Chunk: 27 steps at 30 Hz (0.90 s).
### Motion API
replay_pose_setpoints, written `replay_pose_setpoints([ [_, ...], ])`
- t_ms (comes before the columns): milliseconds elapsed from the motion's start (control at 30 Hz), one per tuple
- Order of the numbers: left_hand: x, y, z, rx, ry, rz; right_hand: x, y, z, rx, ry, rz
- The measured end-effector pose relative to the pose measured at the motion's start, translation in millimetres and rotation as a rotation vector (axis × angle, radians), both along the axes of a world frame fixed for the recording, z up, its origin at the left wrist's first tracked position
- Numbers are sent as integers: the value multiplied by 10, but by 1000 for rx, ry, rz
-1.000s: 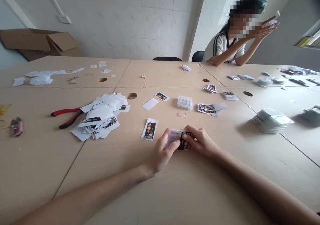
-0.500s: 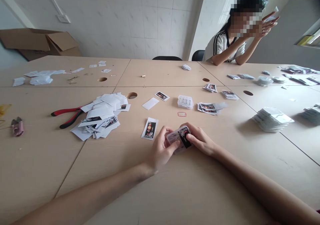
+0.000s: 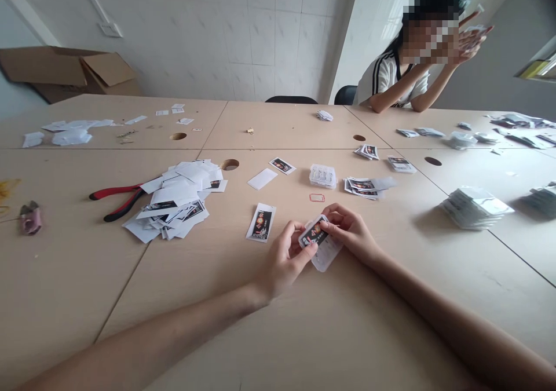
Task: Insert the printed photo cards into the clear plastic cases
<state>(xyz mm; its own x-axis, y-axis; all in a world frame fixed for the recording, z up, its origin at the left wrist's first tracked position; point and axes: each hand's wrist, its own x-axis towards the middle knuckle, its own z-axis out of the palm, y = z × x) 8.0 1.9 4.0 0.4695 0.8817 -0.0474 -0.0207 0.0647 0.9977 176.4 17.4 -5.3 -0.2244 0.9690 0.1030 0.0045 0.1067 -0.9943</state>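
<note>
A pale wooden table point(image 3: 278, 333) fills the frame. At lower centre, the left hand point(image 3: 284, 259) and right hand point(image 3: 354, 233) pinch, fingers narrowed, a small clear plastic case point(image 3: 326, 256) bearing a black printed card point(image 3: 313, 234). A heap of white paper slips point(image 3: 176, 200) lies at left.

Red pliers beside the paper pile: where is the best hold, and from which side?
Probably the red handles of the pliers, approached from the left and above: they lie flat and splayed, bare on the table, while the head end is tucked under the paper pile.
</note>
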Motion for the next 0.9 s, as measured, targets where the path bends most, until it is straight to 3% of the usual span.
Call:
replay_pose_setpoints([
  [467,-1,-1,18,-31,-7,47,-39,-33,3,11,-213,-33],
  [700,-35,-1,4,-15,-2,52,-36,-74,64,58,-254,45],
  [800,-20,-4,17,44,5,95,-52,16,25,56,-276,30],
  [900,-26,-27,91,213,59,245,-90,83,9,63,-267,-33],
])
